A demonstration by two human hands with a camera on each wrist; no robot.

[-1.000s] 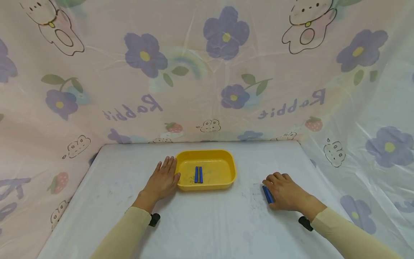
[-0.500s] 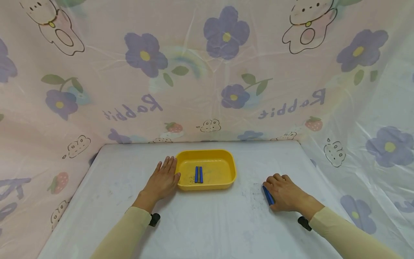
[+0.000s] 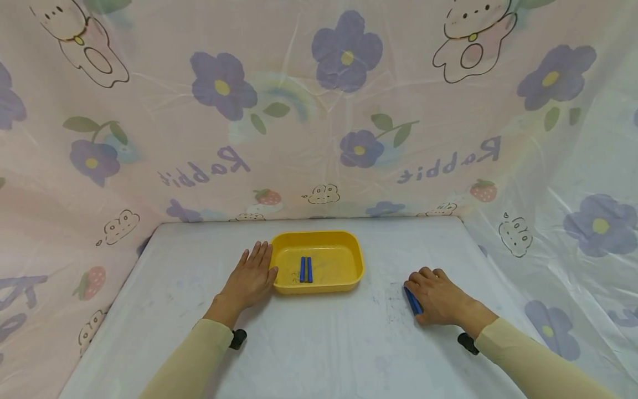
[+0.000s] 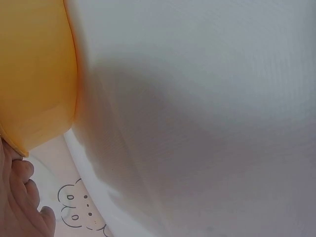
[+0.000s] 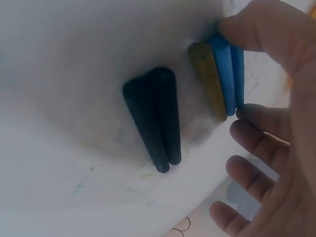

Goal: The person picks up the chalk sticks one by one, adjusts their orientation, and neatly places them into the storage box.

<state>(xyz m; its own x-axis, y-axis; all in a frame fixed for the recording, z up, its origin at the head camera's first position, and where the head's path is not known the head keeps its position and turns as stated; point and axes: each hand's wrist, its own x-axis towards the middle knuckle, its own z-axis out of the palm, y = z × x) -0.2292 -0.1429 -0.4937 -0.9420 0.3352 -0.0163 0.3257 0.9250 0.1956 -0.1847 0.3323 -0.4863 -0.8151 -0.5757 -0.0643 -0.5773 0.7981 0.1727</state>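
A patterned cloth forms the back and sides, printed with flowers, rabbits and strawberries. Before it spreads the white tabletop, marked with faint smudges.

Two forearms in pale sleeves reach in from the near edge, a black device at each wrist. The left hand lies slanted toward the tray, palm down, its fingers straight and against the tray's left side. The right hand is arched low over the tabletop, well apart from the tray on its right; thumb and index finger are bent around the two ends of the blue pair, pinching there, while the other fingers are loosely bent. Whether both blues are gripped, I cannot tell.

The yellow tray, shallow and round-cornered, sits near the middle. In its left half two blue sticks lie parallel, a brownish strip between them.

Beneath the right hand, an ochre stick lies against the blue pair; just beside it, two dark sticks touch each other.
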